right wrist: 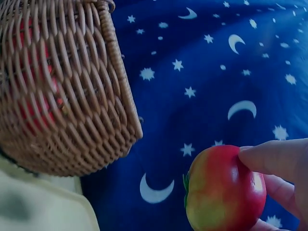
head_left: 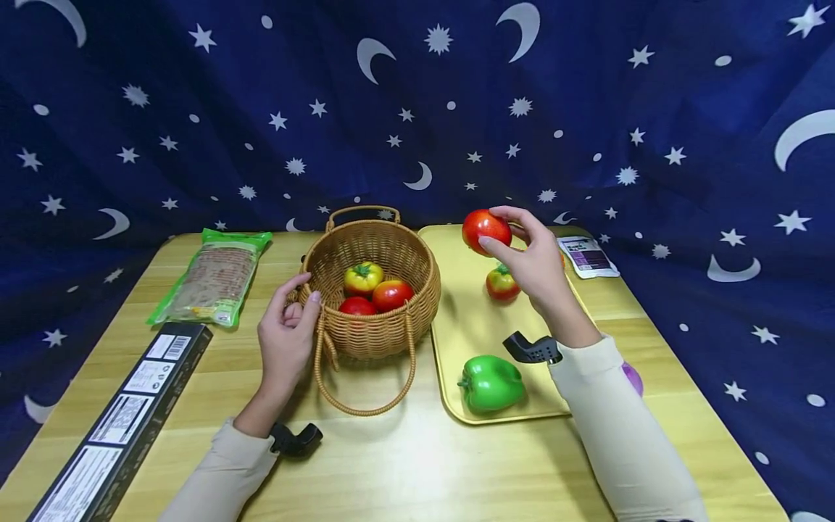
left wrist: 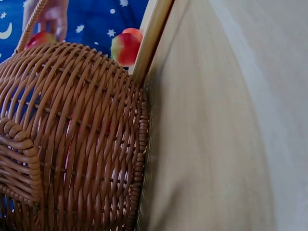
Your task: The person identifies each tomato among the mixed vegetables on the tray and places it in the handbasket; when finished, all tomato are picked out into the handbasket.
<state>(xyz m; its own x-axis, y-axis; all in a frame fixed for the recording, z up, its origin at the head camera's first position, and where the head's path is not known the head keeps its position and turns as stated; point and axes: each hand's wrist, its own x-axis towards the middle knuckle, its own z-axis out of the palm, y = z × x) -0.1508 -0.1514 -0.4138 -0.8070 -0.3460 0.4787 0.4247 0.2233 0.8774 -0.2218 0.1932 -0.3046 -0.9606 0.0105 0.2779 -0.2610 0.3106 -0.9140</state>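
Observation:
My right hand [head_left: 538, 264] pinches a red tomato [head_left: 485, 230] between thumb and fingers, held above the far part of the yellow tray [head_left: 457, 326]. In the right wrist view this tomato [right wrist: 226, 190] shows a yellow-green side and a green stem end. My left hand [head_left: 290, 337] grips the left rim of a wicker basket [head_left: 372, 333], thumb in front and fingers behind. Inside the basket lie a yellow-topped tomato [head_left: 363, 278] and two red ones [head_left: 393, 295]. Another tomato [head_left: 502, 283] sits on the tray, below the right hand.
A green bell pepper [head_left: 491, 384] lies at the tray's near end. Something purple [head_left: 631, 378] is partly hidden by the right sleeve. A white-and-purple pouch [head_left: 589, 257] lies behind right. To the left are a green-edged food packet [head_left: 212, 279] and a long black box [head_left: 124, 420].

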